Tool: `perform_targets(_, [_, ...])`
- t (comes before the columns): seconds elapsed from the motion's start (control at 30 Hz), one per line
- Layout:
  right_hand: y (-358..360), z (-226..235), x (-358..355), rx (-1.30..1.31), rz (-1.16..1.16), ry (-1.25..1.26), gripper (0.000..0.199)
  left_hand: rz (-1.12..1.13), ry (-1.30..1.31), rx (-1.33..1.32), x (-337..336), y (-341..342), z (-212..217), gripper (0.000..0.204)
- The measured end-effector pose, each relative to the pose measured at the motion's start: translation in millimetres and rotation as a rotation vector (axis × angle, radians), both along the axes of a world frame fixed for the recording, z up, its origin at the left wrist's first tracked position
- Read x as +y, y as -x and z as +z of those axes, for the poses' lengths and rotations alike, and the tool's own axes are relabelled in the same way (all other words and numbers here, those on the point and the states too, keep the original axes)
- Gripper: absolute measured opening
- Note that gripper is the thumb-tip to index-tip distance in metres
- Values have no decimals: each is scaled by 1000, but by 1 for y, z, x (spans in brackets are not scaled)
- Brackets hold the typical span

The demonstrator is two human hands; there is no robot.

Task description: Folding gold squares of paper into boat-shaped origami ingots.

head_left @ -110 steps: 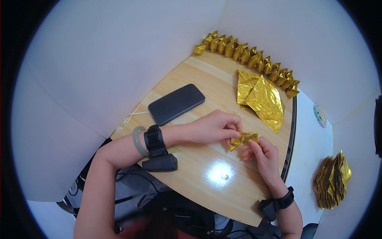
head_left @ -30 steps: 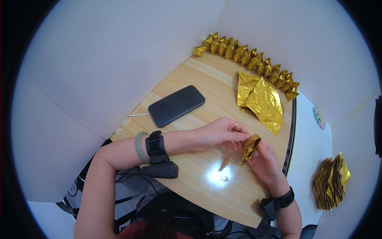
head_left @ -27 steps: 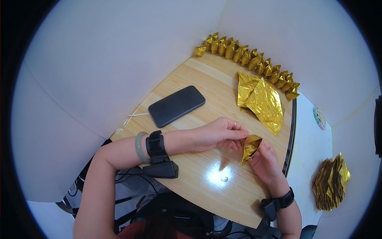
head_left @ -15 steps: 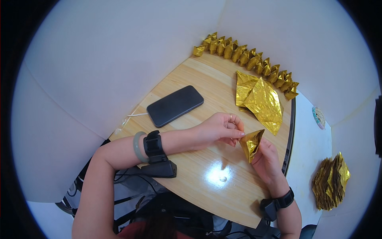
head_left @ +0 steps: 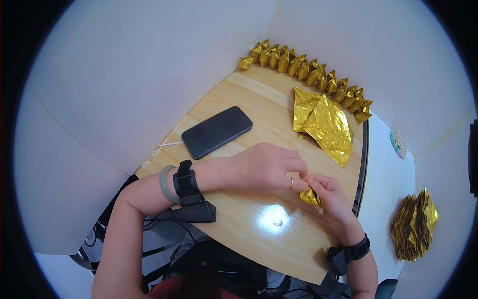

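My left hand point(head_left: 266, 168) and my right hand point(head_left: 332, 199) meet over the wooden table point(head_left: 259, 114), both pinching a small folded piece of gold foil paper point(head_left: 310, 196). Most of the piece is hidden by my fingers. A loose stack of flat gold foil sheets point(head_left: 323, 122) lies just beyond my hands. A row of several finished gold folded shapes point(head_left: 308, 72) lines the table's far edge.
A black phone point(head_left: 217, 131) lies face up left of the sheets, with a white cable point(head_left: 162, 147) at the table's left edge. Another pile of gold folded pieces point(head_left: 414, 225) sits on a white surface at the right. White partition walls stand close behind the table.
The gold piece stood up as a visible triangle between my hands half a second ago. Now my hands have closed together over it and pressed it lower, hiding most of it.
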State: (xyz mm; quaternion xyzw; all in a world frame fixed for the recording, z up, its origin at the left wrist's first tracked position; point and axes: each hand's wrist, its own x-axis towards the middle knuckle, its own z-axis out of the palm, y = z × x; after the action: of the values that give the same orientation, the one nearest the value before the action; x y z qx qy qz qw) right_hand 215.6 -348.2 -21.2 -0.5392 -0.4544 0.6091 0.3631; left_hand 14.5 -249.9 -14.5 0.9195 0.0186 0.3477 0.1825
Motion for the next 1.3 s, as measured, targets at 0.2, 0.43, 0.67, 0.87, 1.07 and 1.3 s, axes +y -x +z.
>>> perform_targets(0.2, [14, -3, -1, -525, -172, -545, 20, -112, -372, 27, 4, 5, -2, 12])
perform_targets(0.43, [-4, 19, -14, -915, 127, -1087, 27, -152, -217, 150, 1, 7, -2, 11])
perform_targets(0.67, [-1, 17, -11, -982, 265, -1065, 32, -156, -184, 192, 2, 5, -3, 11])
perform_targets(0.87, [1, 17, -8, -1017, 286, -1083, 30, -190, -97, 191, 4, 6, -5, 13])
perform_targets(1.07, [-2, 13, -10, -995, 300, -1033, 29, -176, 10, 270, 0, 6, 0, 10])
perform_targets(1.3, [1, -1, -10, -750, -53, -1019, 26, -15, -57, 218, 19, 14, 7, 11])
